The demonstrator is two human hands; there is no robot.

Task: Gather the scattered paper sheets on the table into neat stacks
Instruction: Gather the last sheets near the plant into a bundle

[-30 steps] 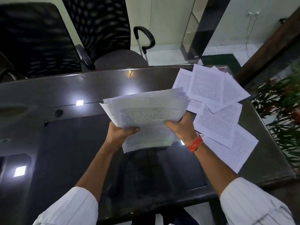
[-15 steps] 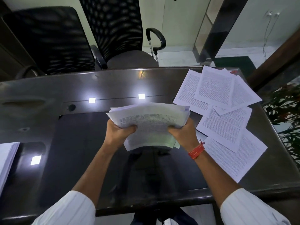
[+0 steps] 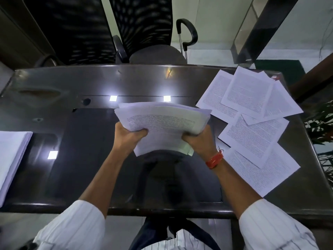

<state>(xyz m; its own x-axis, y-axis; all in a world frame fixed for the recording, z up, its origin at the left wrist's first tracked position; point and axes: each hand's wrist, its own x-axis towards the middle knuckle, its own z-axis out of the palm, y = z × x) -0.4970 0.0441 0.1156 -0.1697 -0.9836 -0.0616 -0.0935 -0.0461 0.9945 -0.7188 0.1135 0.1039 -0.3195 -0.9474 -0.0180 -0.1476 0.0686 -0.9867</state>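
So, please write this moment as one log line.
hands: left, right both gripping bundle above table | loose sheets: right side | stack: left edge

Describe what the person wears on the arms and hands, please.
Both forearms are bare below white sleeves with thin dark stripes, pushed up near the elbows: left sleeve, right sleeve. The right wrist carries an orange-red thread band with a small knot. The left hand and right hand show no gloves.

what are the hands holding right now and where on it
Both hands hold one bundle of printed sheets above the table: left hand has its grip on the near-left edge, right hand on the near-right edge.
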